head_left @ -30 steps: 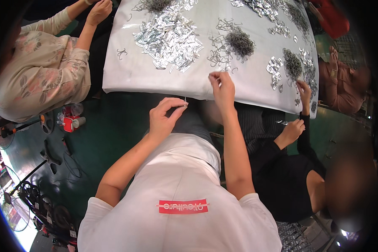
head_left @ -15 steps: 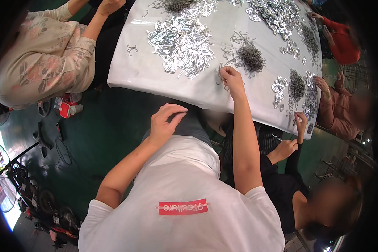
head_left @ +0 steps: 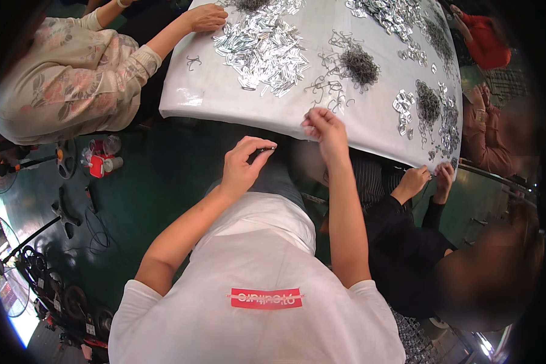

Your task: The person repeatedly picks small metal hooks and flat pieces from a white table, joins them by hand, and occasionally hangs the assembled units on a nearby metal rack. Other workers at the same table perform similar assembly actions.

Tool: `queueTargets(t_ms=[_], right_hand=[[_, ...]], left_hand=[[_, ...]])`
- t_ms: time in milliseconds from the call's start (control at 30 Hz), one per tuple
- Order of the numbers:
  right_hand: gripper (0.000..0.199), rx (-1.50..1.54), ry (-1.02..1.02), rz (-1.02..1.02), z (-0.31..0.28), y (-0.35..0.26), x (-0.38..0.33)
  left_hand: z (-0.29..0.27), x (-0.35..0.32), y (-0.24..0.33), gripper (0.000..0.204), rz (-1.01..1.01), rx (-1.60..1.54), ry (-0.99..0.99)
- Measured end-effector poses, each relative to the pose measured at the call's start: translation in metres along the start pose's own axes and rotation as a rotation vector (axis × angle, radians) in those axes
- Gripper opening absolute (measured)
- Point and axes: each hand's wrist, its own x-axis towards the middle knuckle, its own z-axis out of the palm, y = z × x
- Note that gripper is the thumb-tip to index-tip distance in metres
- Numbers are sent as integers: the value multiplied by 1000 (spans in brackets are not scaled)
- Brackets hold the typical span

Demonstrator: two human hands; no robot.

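One thin metal clip [head_left: 267, 149] sits pinched in the left hand [head_left: 244, 167] fingers; right hand [head_left: 324, 128] fingers close at the table edge [head_left: 236, 118], contents unclear

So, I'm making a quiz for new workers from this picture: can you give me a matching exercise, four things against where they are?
Things:
1. left hand
2. right hand
3. pile of flat silver pieces
4. dark tangle of wire hooks

Places:
A. at the near edge of the white table
B. on the table, right of the silver pile
C. off the table, over the lap, pinching a small thin piece
D. on the table, close to the hand of the person in the flowered top

Pairs: 1-C, 2-A, 3-D, 4-B
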Motion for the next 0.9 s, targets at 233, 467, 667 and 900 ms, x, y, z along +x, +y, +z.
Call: queueTargets(t_ms=[233,467,667,900], right_hand=[[12,104,-53,17,47,23,-92],[8,111,29,-152,50,42,-93],[6,36,94,-352,51,43,-90],[9,-61,49,-536,40,43,-86]], left_hand=[[-1,-5,4,25,-92,-112,-12],[5,-8,9,28,-75,-73,-6],[17,-8,12,31,-85,-52,0],[12,35,-34,21,105,220,112]])
